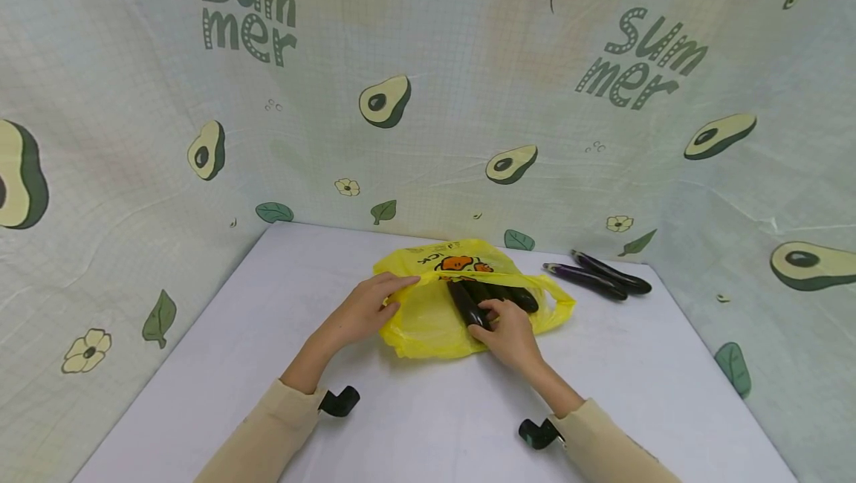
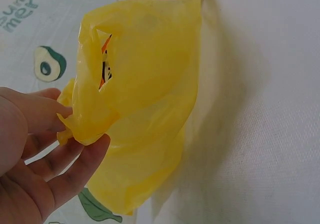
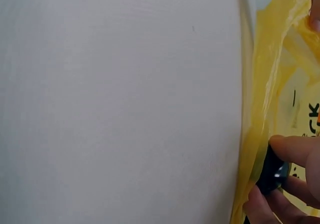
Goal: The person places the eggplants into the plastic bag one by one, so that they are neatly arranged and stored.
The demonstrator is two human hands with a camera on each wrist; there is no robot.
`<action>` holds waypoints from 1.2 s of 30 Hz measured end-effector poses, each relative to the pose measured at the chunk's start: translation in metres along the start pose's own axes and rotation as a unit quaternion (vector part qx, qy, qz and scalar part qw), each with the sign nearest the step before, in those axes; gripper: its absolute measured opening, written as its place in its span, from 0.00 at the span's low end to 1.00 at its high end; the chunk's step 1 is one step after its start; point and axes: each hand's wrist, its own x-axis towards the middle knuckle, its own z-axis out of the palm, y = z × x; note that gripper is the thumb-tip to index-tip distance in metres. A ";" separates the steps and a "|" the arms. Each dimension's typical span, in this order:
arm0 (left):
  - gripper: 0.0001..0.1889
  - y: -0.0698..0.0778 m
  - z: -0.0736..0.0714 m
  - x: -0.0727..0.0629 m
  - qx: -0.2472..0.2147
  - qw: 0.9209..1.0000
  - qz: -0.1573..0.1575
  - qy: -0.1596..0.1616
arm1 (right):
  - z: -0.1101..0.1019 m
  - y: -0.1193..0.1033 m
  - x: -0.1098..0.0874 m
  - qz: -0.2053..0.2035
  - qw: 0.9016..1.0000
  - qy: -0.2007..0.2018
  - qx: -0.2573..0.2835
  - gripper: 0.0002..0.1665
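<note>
A yellow plastic bag (image 1: pixel 435 331) lies on the table with its mouth toward me and several dark eggplants inside. My left hand (image 1: pixel 364 308) holds the bag's left edge; the left wrist view shows the thumb and fingers around the yellow film beside a handle slit. At the bag's mouth, my right hand (image 1: pixel 511 334) grips the near end of a glossy eggplant (image 1: pixel 467 305). That eggplant's end (image 3: pixel 274 171) sits between thumb and fingers in the right wrist view. Its far end is hidden under the bag's upper layer. Another eggplant (image 1: pixel 524 299) lies just behind the right hand.
Two more eggplants (image 1: pixel 588 280) lie side by side on the white table (image 1: pixel 642 394) at the back right. A printed avocado curtain (image 1: pixel 441 96) hangs behind the table and along both sides. Small black devices (image 1: pixel 341 401) are strapped at both wrists.
</note>
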 end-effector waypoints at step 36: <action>0.31 0.003 -0.002 -0.001 -0.004 1.000 -0.007 0.000 | 0.014 -0.010 0.005 0.012 0.999 0.035 0.012 0.24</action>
